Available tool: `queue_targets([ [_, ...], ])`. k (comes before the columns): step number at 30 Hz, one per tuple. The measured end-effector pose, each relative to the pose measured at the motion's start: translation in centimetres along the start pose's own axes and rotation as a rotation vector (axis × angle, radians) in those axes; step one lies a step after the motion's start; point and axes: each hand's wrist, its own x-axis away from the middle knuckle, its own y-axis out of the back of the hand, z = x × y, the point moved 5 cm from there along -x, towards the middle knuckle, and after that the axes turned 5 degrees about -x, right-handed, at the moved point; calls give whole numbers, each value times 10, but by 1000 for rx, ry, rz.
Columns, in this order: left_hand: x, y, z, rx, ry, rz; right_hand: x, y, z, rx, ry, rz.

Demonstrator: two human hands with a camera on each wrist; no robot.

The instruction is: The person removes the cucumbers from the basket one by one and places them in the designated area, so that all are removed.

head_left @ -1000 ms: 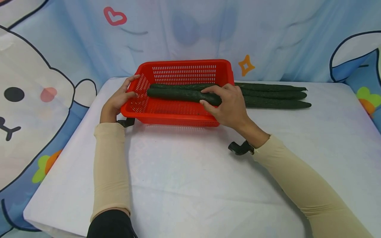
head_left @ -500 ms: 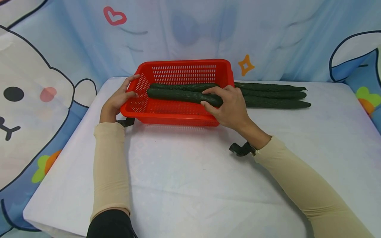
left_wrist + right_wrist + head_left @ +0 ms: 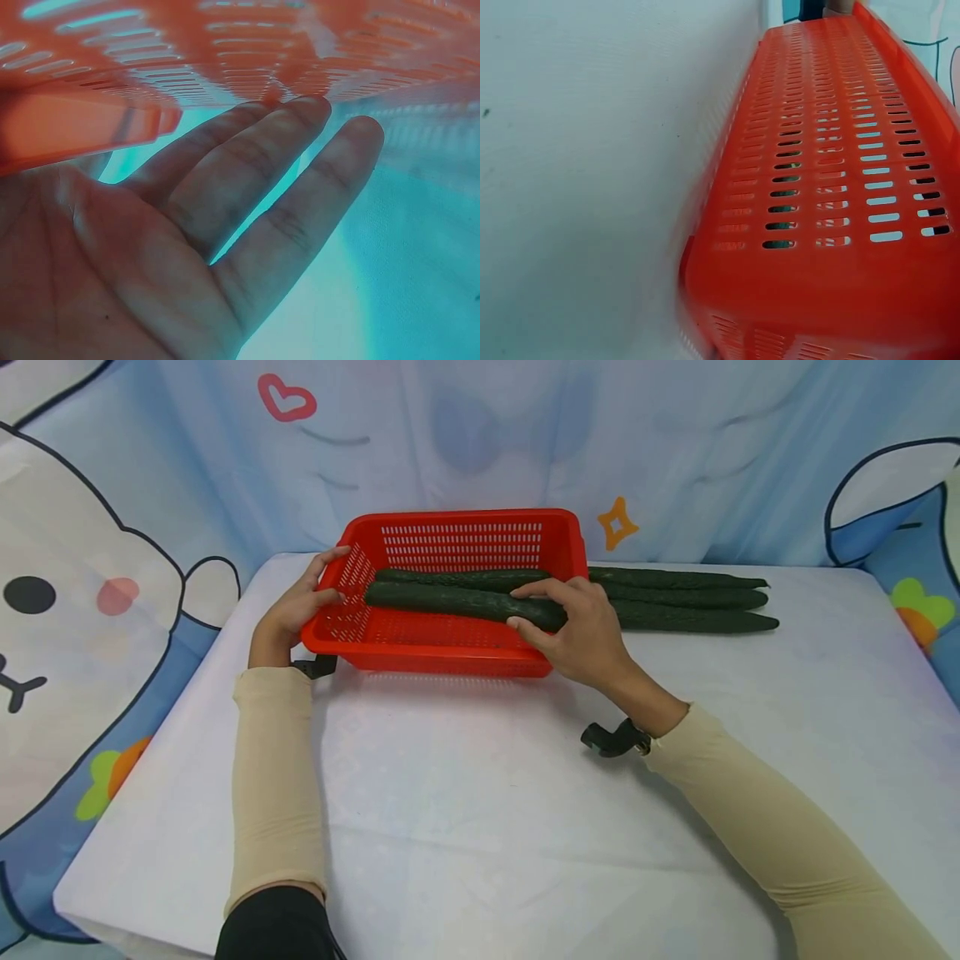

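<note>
The left hand grips the left rim of the red basket, with the thumb and index finger over the rim. In the left wrist view, the other fingers extend along the outside of the slotted basket. The right hand reaches over the right end of the basket and grasps the near cucumber by its right portion, thumb on the near side, index finger on the far side. The near cucumber lies lengthwise inside the basket, parallel to the far cucumber, which is just beyond it. Three more cucumbers lie side by side on the white surface, right of the basket; their left ends are hidden. A printed blue backdrop hangs at the far side. Beige sleeves cover both forearms.
</note>
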Motion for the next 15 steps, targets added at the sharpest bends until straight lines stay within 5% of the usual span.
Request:
queue_targets([
  [15,-1,0,1,-13,-11,-4,15,4,2,0,133,-8],
])
